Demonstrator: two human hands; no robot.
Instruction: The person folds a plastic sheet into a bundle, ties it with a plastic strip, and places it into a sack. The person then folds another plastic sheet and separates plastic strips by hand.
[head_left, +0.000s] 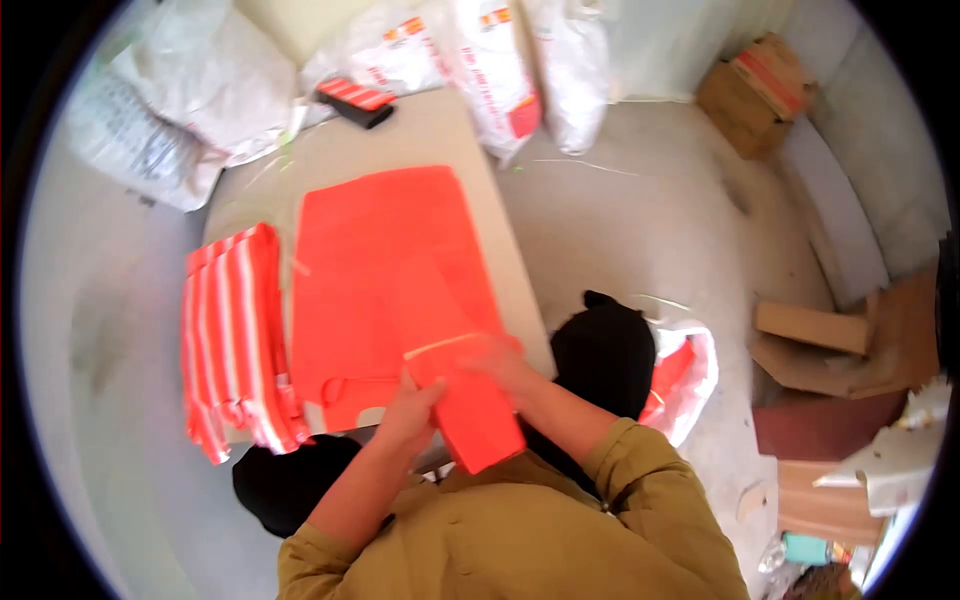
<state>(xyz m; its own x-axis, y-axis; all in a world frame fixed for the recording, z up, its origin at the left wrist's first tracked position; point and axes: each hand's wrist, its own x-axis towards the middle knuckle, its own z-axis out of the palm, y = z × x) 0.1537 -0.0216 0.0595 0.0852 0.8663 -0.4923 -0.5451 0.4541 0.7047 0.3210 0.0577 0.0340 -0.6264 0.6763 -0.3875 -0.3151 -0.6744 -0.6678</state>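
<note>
Just off the near edge of the table, a folded orange-red cloth (pixel 480 420) hangs in front of my body, with a thin pale line along its top edge. My left hand (pixel 410 412) is closed on its left side, thumb on top. At its upper right side is my right hand (pixel 502 368), closed on the cloth, its fingers blurred. Under and beyond both hands, a larger orange-red cloth (pixel 385 260) lies flat on the table, with a small loop at its near left corner. To its left rests a stack of orange-red and white striped cloth (pixel 235 330), overhanging the near edge.
The tan table (pixel 500 250) has a black object with a striped top (pixel 355 100) at its far end. White sacks (pixel 490 80) stand behind it. Right of my knee (pixel 603 355) is an open white bag (pixel 692 385) with orange-red material inside. Cardboard boxes (pixel 745 110) sit farther right.
</note>
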